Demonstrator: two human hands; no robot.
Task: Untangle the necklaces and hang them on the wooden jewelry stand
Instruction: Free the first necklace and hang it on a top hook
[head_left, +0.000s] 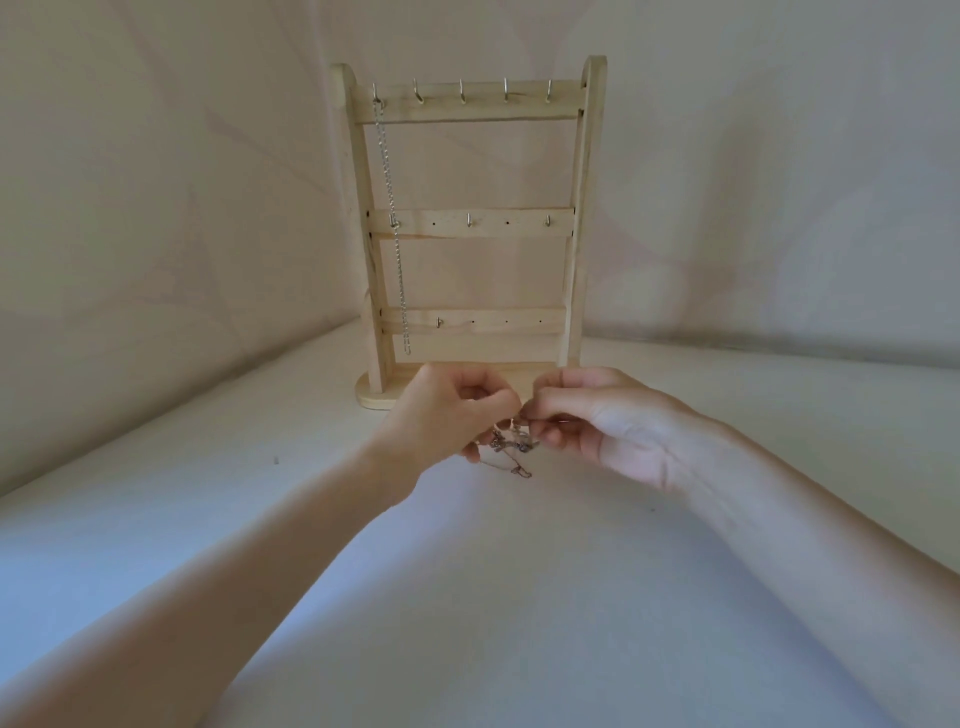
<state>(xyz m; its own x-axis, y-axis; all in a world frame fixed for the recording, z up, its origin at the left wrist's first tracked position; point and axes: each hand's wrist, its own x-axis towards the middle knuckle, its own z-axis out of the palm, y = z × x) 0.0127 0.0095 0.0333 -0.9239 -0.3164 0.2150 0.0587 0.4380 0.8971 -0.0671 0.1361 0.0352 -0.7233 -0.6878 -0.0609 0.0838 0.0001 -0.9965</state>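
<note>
Pale cloth-covered surface (493, 597) against a plain cream backdrop, bearing one upright wooden stand (470, 228): light unfinished wood, two side posts on rounded feet, three crossbars with small metal hooks. One silver chain (390, 218) hangs from the top bar's leftmost hook, reaching past the lowest bar. In front of the stand's base, left hand (447, 415) and right hand (602, 421) meet, fingers curled, pinching a small tangle of thin necklaces (511, 447), one loop drooping below.

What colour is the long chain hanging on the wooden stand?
Silver. The chain hangs from the top-left hook of the pale wooden stand, seen in the head view.
</note>
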